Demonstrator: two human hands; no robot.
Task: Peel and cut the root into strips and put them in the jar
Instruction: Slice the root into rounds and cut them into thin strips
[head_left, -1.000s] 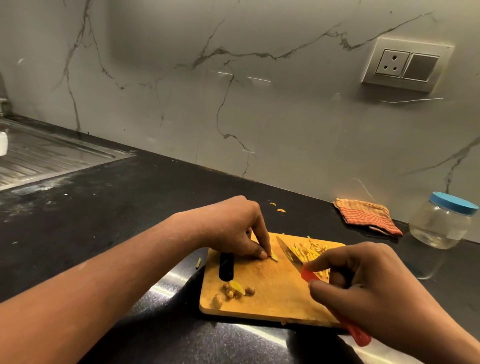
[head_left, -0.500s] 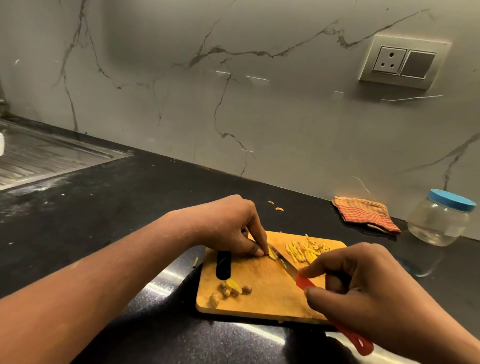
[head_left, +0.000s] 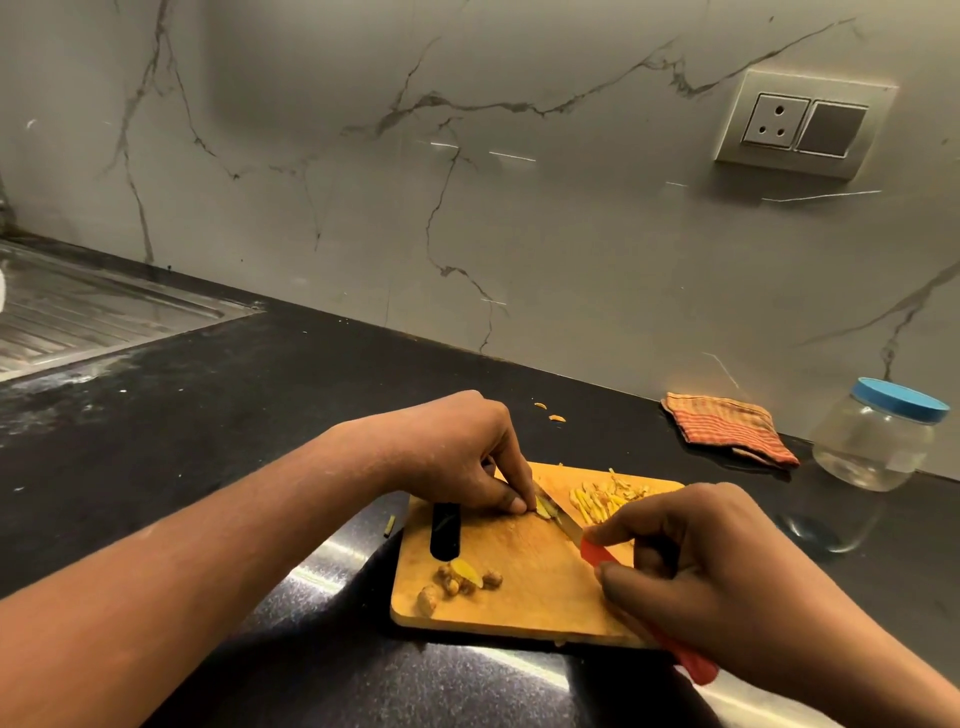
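The left hand (head_left: 457, 457) curls down over the far left part of the cutting board (head_left: 519, 556), its fingertips (head_left: 511, 503) pinching a small yellow piece of root (head_left: 543, 506) flat against the wood; the right hand (head_left: 691, 566) is wrapped round the red handle of a knife (head_left: 566, 525), the forefinger reaching forward to where handle meets blade, the handle's end sticking out past the heel of the hand near the board's near right corner; the blade slants from that hand toward the far left, and its edge rests on the root piece just beside the left fingertips.

Beyond the blade, by the board's far right edge, lies a loose heap of cut strips (head_left: 605, 496); toward the near left corner sits a small cluster of brown peelings and offcuts (head_left: 462, 579) with one yellow slice among them; a dark slot (head_left: 445, 530) runs along the board's left edge.

The board lies on a black counter (head_left: 208, 415); one thin sliver (head_left: 388, 525) lies on the counter just off the board's left edge, and two orange bits (head_left: 550, 413) lie beyond its far edge. Along the counter's back edge to the right, against the marble wall, a folded striped cloth (head_left: 727, 431) lies near a clear jar (head_left: 878, 441) with its blue lid (head_left: 901, 400) on; a steel drainboard (head_left: 93, 312) is set into the counter's far left; a socket plate (head_left: 805, 124) is fixed on the wall above the cloth.
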